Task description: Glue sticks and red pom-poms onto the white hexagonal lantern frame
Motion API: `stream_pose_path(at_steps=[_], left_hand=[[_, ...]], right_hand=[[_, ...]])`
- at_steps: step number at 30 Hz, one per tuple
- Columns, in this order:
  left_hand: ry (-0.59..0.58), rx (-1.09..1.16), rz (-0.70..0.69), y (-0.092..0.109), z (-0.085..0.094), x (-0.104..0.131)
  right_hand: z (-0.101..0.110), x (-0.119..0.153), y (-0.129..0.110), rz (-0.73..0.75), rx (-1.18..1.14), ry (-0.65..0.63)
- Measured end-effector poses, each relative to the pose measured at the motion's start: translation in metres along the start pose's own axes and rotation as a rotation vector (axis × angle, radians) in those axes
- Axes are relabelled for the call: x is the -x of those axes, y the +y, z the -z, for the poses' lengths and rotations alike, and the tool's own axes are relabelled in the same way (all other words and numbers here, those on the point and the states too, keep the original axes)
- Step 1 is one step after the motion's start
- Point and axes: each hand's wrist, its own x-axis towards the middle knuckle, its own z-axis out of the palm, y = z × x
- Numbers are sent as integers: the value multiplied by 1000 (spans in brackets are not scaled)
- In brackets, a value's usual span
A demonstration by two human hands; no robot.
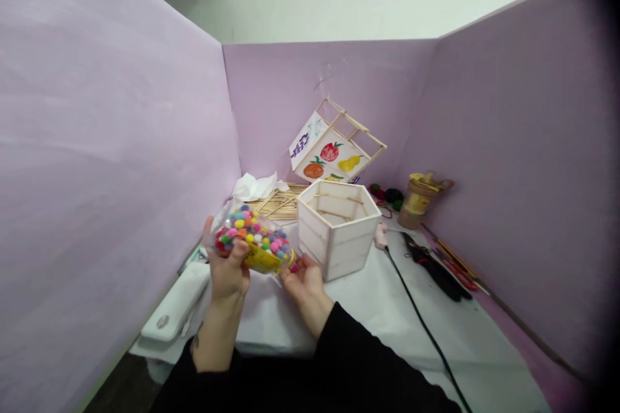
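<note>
A clear plastic jar (pixel 261 239) full of small multicoloured pom-poms lies tilted in my left hand (pixel 231 268), its yellow-rimmed mouth pointing down to the right. The fingers of that hand are wrapped round the jar. Palm up and cupped, my right hand (pixel 306 281) is at the mouth, where a magenta pom-pom (pixel 293 268) shows by the fingertips. Whether any pom-pom rests in the palm is hidden. Just right of the hands stands a white-sided, open-topped box frame (pixel 334 239) with several angled walls and thin sticks inside.
Behind stands a tilted stick frame with painted fruit panels (pixel 322 151). Wooden sticks (pixel 278 204) and white tissue (pixel 256 186) lie at the back left. A white case (pixel 177 303) is at left. Right are a glue gun (pixel 382 236) with black cord, pliers (pixel 436 271) and a wrapped jar (pixel 417 200).
</note>
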Motion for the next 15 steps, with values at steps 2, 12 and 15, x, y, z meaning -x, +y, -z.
stream_pose_path(at_steps=[2, 12, 15], left_hand=[[-13, -20, 3, -3, 1, -2], [-74, 66, 60, -4, 7, -7], [-127, 45, 62, -5, 9, -8]], right_hand=[[-1, 0, 2, -38, -23, 15], [0, -1, 8, -86, -45, -13], [3, -2, 10, -64, -4, -45]])
